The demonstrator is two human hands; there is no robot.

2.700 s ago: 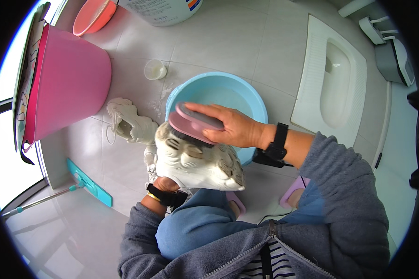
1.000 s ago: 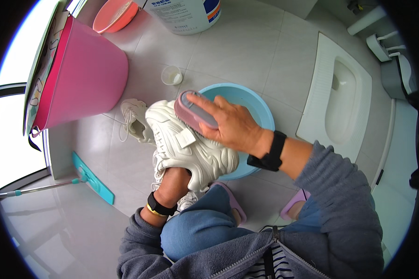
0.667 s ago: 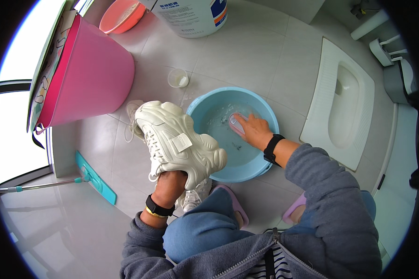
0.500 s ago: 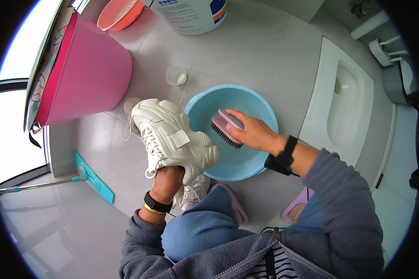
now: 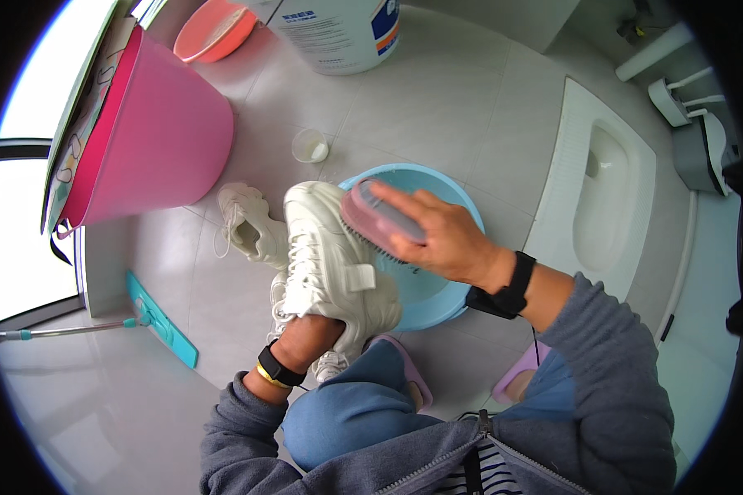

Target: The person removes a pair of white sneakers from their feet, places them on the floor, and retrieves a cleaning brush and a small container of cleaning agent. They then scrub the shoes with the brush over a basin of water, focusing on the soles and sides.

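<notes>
A chunky white lace-up sneaker (image 5: 322,256) is held up in front of me, its toe pointing away. My left hand (image 5: 312,337) is pushed into its opening and holds it from inside, fingers hidden. In my right hand (image 5: 450,235) is a pink-and-grey scrub brush (image 5: 371,216) with dark bristles, pressed against the sneaker's right side near the toe. Beneath them on the floor stands a light blue basin (image 5: 437,309) with water in it. Another white sneaker (image 5: 252,227) lies left of the held one, and a further one (image 5: 330,363) shows partly below it.
A clear plastic cup (image 5: 310,146) with something white inside stands beyond the sneakers. A large pink tub (image 5: 169,124) is at left, with a teal flat mop (image 5: 165,322) below it. Farther off are a coral basin (image 5: 215,33) and a white bucket (image 5: 338,41). A squat toilet (image 5: 553,206) lies right.
The held sneaker has turned more upright, toe away from me. My right hand has moved the brush left from above the basin onto the sneaker's side.
</notes>
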